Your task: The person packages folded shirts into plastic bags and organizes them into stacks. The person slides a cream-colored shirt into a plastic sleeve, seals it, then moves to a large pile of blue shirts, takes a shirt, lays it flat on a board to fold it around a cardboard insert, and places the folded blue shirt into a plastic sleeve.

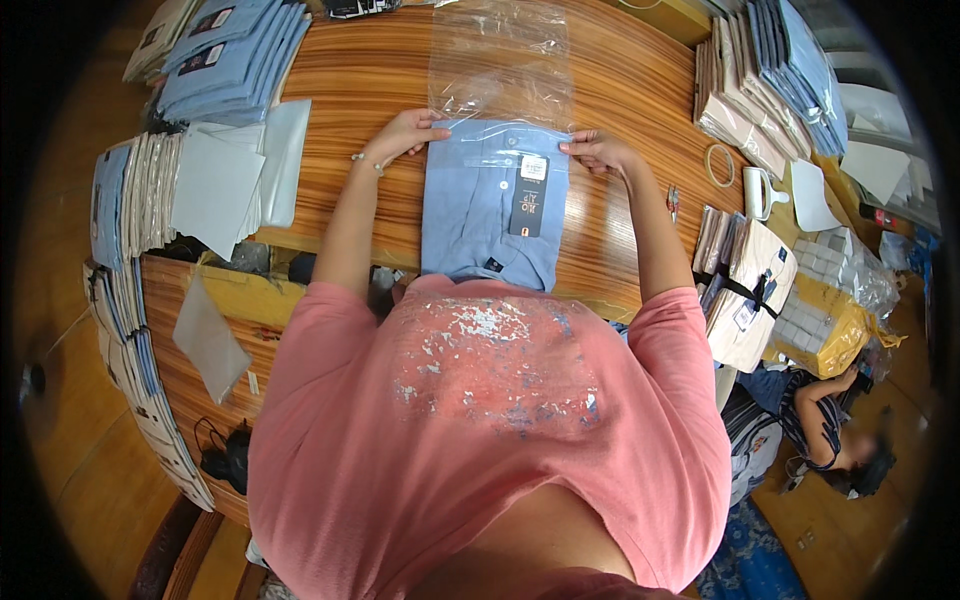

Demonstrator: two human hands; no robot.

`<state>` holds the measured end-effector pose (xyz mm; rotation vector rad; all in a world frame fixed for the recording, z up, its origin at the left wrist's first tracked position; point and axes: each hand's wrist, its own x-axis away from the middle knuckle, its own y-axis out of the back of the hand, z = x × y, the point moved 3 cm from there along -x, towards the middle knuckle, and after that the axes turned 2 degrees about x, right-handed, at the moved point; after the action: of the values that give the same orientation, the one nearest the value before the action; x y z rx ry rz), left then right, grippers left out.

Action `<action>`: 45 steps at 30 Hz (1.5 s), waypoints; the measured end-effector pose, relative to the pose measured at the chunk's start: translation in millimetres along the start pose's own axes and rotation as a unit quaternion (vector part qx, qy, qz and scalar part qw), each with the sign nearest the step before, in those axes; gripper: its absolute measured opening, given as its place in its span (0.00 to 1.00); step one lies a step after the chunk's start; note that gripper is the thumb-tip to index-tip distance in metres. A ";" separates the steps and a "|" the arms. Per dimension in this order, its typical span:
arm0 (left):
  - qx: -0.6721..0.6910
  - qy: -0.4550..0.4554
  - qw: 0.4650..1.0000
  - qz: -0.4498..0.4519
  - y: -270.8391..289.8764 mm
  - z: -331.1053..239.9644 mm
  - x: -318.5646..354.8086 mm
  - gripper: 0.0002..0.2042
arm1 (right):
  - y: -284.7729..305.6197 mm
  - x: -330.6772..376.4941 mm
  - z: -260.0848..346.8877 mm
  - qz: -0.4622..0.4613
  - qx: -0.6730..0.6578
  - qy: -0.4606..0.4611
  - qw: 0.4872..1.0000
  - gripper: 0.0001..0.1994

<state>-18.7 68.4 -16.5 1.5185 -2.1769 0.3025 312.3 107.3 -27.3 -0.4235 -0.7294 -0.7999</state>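
Observation:
A folded light blue shirt (465, 205) lies on the wooden table before me, its collar toward my body and a dark hang tag (527, 200) down its front. Clear plastic of a bag (500, 60) spreads flat beyond the shirt's far edge and overlaps that end; how far it covers the shirt is hard to tell. My left hand (408, 135) pinches the bag's edge at the shirt's far left corner, thumb on top. At the far right corner my right hand (603, 152) pinches the opposite edge between thumb and fingers.
Stacks of packed blue shirts (225, 75) and white sheets (215, 190) sit at the left. On the right are more shirt stacks (745, 110), a tape ring (720, 165), small snips (673, 203), a white roller (757, 193) and strapped shirts (750, 290). Another person (825, 430) sits at the lower right.

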 end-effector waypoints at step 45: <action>0.067 0.163 0.984 0.008 -76.0 102.1 179.3 0.10 | -141.2 126.0 -102.8 -0.074 -0.126 -0.022 0.989 0.05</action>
<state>-23.8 -151.3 -23.3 1.4059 -1.9425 0.6663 307.4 -105.7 4.6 -0.6208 -0.7081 -1.0316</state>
